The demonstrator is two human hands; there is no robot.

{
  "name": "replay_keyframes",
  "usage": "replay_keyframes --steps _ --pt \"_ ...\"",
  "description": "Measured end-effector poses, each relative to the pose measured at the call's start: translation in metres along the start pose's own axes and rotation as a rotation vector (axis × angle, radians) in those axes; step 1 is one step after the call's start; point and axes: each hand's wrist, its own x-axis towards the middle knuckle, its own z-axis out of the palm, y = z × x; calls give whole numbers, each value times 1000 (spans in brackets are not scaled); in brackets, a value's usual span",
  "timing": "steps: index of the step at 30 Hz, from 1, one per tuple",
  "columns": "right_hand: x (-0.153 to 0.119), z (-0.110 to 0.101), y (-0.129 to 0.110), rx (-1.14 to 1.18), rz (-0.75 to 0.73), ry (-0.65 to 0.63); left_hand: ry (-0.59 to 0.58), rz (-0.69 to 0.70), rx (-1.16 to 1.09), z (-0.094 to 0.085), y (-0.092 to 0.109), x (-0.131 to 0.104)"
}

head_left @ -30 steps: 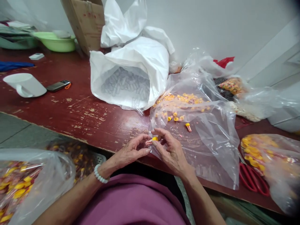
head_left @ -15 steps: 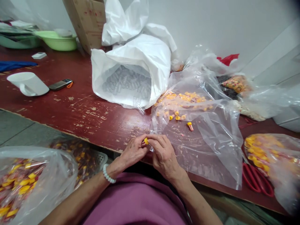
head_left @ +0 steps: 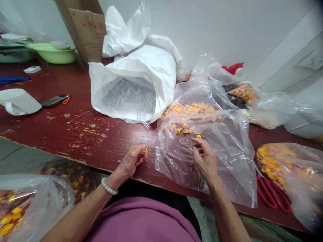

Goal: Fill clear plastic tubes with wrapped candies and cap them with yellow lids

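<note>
Head view, yellow cap [head_left: 144, 151], blurred carton print [head_left: 93, 25]

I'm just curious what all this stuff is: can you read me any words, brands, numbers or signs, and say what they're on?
Nothing here is readable.
Cardboard box: red printed marks, too blurred to read.
Dark handheld device: any lettering is too small to make out.
White mug: no writing shows.

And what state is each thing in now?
Left hand: closed around small yellow-capped item
Right hand: fingertips at another yellow cap, grip unclear
Large white sack: open, clear plastic tubes inside
White mug: upright
Red-handled scissors: lying down, open or shut unclear
Black handheld device: lying flat
</note>
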Motion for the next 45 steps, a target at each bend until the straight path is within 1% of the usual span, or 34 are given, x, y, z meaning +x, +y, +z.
replay_keyframes --steps 2,3,4,5,6,9,10,12,14,15,17,19,20,22,24,26,27,29,31,33,36,38,39,43,45 --pt "10 -9 28 -146 50 31 63 23 -46 -5 6 14" --pt "14 -11 40 -211 68 33 84 55 -37 -8 10 24" --pt "18 -13 51 -262 82 28 100 109 14 -11 14 35" --pt "21 -13 58 -301 93 18 107 181 118 -14 19 46" --pt "24 -11 64 -328 102 8 115 268 270 -16 22 58" --pt "31 -3 68 -364 124 -12 171 527 836 -22 29 92" --pt "34 1 67 -372 134 -19 168 583 1001 -22 30 101" --pt "41 6 66 -374 159 -32 104 646 1250 -22 31 117" --pt "47 8 65 -358 181 -47 -4 656 1413 -21 33 128" --pt "49 7 65 -343 191 -53 -37 653 1463 -21 34 131" --pt "51 4 64 -295 208 -64 -38 637 1499 -21 37 132" --pt "49 -2 58 -226 224 -69 4 611 1420 -22 40 124" --pt "46 -4 52 -193 231 -72 13 590 1321 -22 41 117" --pt "39 -6 32 -52 248 -64 -16 518 990 -19 40 96" --pt "31 -2 3 219 269 -32 -98 377 561 -13 36 69" --pt "24 8 -29 525 285 2 -180 181 200 -4 29 42" --pt "21 15 -44 631 287 10 -211 86 80 2 25 30" --pt "15 29 -67 727 278 9 -255 -42 -71 11 18 11" --pt "10 41 -80 743 267 -17 -288 -80 -160 18 13 -1" --pt "4 47 -84 736 263 -74 -295 -77 -226 22 9 -7" --pt "-4 47 -83 682 223 -192 -283 -60 -277 24 8 -10" --pt "-8 43 -82 579 135 -245 -285 -49 -314 25 9 -11" --pt "-10 40 -82 506 76 -249 -289 -47 -333 25 9 -11" --pt "-17 35 -83 253 -155 -186 -283 -62 -378 27 12 -14" --pt "-21 37 -82 167 -256 -194 -268 -73 -403 27 13 -16"
